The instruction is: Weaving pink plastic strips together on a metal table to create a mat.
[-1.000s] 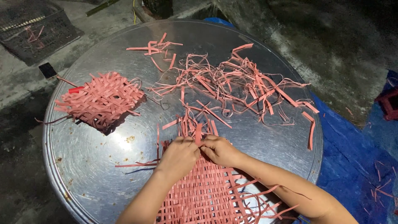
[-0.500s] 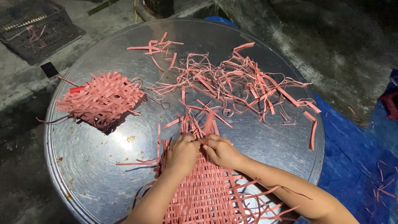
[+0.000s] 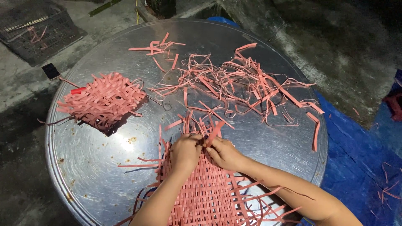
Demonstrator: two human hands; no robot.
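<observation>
A pink woven mat (image 3: 209, 192) of flat strips lies on a round metal table (image 3: 104, 167) at the near edge. My left hand (image 3: 185, 151) rests on the mat's far edge, fingers curled on loose strip ends. My right hand (image 3: 225, 153) is beside it, touching it, and pinches one pink strip (image 3: 214, 133) that sticks up and away. Unwoven strip ends fan out just beyond both hands.
A smaller woven pink piece (image 3: 102, 100) lies at the table's left. A tangle of loose pink strips (image 3: 238, 83) covers the far middle and right. A dark plastic crate (image 3: 35, 27) sits on the concrete floor at upper left. Blue tarp (image 3: 360, 159) lies to the right.
Both hands have drawn closer together at the mat's far edge. The right hand has taken up one strip and lifted its end.
</observation>
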